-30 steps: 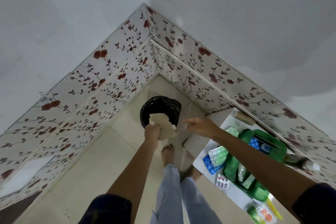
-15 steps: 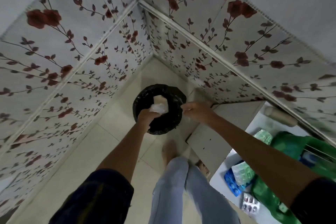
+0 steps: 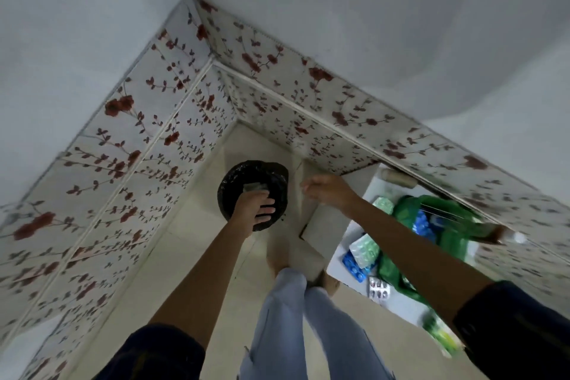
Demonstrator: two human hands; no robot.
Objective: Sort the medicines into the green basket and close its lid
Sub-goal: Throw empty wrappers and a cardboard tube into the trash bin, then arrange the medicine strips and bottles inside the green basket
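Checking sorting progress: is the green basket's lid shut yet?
Open: blue packs show inside the green basket, and both hands are away.

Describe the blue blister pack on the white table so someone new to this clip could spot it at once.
Start at the white table right of the person's legs, then the green basket on it. Just left of the basket, at the table's near-left edge, lies the blue blister pack, partly under a pale green foil pack. It alone is bright blue with round pockets.

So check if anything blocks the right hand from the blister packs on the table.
Nothing visible does. The right hand hangs in open air beside the bin; the blister packs lie uncovered on the table next to the green basket.
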